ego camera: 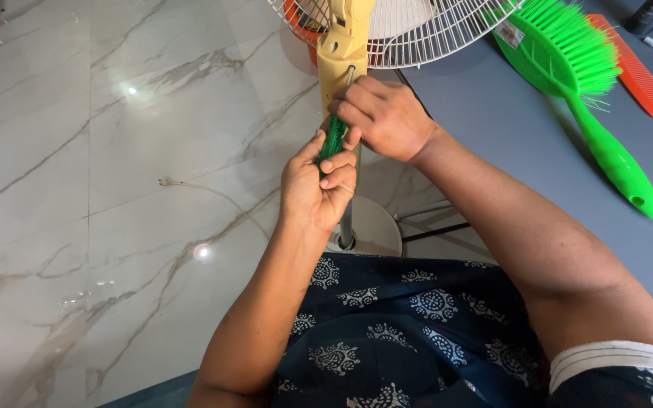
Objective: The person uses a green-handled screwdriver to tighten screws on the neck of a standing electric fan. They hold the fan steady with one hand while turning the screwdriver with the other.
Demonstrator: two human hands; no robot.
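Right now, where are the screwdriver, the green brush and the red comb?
screwdriver (333,140): head view, on its green handle between the hands.
green brush (612,155): head view, mid-handle.
red comb (642,81): head view, on its teeth.

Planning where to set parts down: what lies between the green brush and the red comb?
Nothing; the head view shows bare grey surface between green brush and red comb.
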